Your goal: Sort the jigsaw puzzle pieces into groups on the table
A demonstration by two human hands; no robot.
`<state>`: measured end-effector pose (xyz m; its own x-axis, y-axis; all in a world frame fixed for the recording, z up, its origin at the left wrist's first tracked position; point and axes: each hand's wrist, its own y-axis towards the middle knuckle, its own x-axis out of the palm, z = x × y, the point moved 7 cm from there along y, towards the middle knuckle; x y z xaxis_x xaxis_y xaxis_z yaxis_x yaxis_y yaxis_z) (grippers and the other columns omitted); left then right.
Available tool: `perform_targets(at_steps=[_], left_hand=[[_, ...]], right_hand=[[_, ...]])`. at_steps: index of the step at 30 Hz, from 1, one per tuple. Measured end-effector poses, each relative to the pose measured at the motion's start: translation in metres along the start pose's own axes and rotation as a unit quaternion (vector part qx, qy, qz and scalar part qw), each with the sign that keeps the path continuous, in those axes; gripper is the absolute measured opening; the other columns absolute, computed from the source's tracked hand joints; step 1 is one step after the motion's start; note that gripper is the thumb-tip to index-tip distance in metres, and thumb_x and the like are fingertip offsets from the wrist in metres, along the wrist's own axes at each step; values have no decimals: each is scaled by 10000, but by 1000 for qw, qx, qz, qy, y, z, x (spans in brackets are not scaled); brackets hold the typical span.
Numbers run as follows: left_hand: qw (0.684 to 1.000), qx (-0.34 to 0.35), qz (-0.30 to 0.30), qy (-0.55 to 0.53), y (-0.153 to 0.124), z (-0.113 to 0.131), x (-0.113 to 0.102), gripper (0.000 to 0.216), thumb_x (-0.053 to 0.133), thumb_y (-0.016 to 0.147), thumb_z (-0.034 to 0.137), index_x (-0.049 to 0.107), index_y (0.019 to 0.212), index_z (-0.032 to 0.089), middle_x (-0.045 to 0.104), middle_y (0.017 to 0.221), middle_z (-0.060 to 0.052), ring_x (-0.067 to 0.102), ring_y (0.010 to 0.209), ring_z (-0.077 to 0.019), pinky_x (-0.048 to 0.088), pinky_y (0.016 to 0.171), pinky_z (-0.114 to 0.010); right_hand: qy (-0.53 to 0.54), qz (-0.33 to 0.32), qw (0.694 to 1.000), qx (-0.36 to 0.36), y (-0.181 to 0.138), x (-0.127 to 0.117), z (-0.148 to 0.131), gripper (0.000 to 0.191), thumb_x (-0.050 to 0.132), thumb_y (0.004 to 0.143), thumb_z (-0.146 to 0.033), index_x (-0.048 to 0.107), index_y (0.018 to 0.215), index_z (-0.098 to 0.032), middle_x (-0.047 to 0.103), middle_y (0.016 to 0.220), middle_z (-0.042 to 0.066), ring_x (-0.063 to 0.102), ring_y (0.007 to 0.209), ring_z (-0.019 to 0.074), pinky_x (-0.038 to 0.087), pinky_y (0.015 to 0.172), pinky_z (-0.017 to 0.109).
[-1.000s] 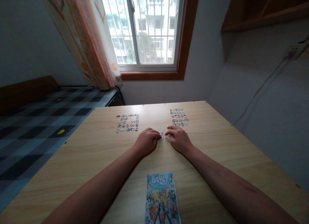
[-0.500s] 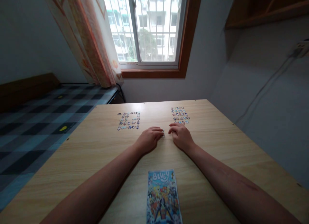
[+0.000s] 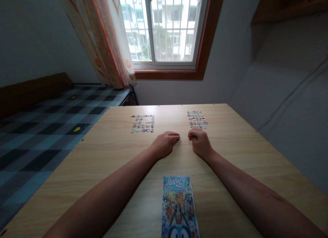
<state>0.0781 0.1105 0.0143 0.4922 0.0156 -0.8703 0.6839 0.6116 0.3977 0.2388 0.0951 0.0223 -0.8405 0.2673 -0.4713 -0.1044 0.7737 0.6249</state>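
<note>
My left hand (image 3: 166, 144) lies low over the middle of the table, its fingers closed together on a few small jigsaw puzzle pieces (image 3: 179, 138) that peek out past the fingertips. Just to the right, my right hand (image 3: 201, 142) is curled with thumb and fingers drawn in; whatever is between them is hidden. Beyond it sits a block of puzzle pieces in rows (image 3: 196, 119), the nearest row close to my knuckles. Farther left, other loose pieces form a rectangular outline (image 3: 153, 123) with some pieces inside.
A Bluey picture sheet (image 3: 179, 203) lies on the wooden table (image 3: 123, 193) between my forearms. Left of the table is a bed with a checked cover (image 3: 51, 128). Behind are a curtain (image 3: 102, 43) and a barred window (image 3: 174, 32).
My right hand's fingers have curled in from a looser, more spread pose. My left hand stays at the small pieces. The whole view has shifted slightly.
</note>
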Motion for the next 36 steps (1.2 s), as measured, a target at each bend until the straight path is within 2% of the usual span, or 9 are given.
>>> perform_targets(at_steps=[5,8,14,19,25,28,32,36], left_hand=[[1000,15,-14,-7,3,3,3,291,496,978,215,759,1098,245,750,1177,-30,664,1127,-189,532,1007,-374],[1000,19,-20,-9,4,4,4,299,495,970,194,757,1109,233,747,1188,-40,664,1126,-193,531,1006,-378],[1000,23,-9,-16,4,5,3,289,504,965,192,756,1103,226,746,1181,-47,666,1094,-200,536,991,-395],[999,-17,21,-33,4,0,-3,263,535,949,202,756,1092,200,745,1159,-72,666,1068,-200,547,965,-398],[998,-46,36,-35,4,-5,-5,255,552,916,205,779,1033,217,771,1074,-42,688,994,-189,558,939,-382],[997,-53,38,-28,3,-5,-6,257,550,916,209,781,1028,212,773,1071,-46,689,989,-195,559,926,-369],[998,-55,31,-20,0,-3,-7,269,534,919,192,779,1031,205,768,1081,-58,683,1003,-201,552,928,-358],[998,-55,31,-30,-2,-3,-7,273,528,903,155,785,978,210,771,1053,-53,683,966,-187,549,912,-337]], right_hand=[[9,-55,997,51,-1,5,13,167,410,616,-90,482,539,-219,511,554,-10,504,601,163,358,612,271],[22,-62,995,74,0,6,16,141,392,605,-124,458,524,-220,472,518,-21,476,565,151,335,575,263],[33,-81,993,74,1,10,17,85,366,570,-170,410,518,-221,400,515,-28,426,558,139,298,563,264],[35,-109,991,75,2,13,16,81,367,572,-177,389,509,-223,367,512,-32,383,549,135,274,560,269],[-7,-133,989,66,0,16,11,118,396,600,-148,400,505,-217,360,505,-35,382,541,130,262,553,267],[-34,-127,990,46,-3,15,6,151,420,651,-124,462,533,-209,424,523,-28,425,555,136,287,570,265],[-59,-118,991,14,-5,16,-4,203,462,722,-88,606,639,-206,586,619,3,519,625,168,359,632,278],[-68,-89,992,-60,-6,16,-24,259,489,797,-58,701,786,-206,679,785,54,584,826,224,421,806,340]])
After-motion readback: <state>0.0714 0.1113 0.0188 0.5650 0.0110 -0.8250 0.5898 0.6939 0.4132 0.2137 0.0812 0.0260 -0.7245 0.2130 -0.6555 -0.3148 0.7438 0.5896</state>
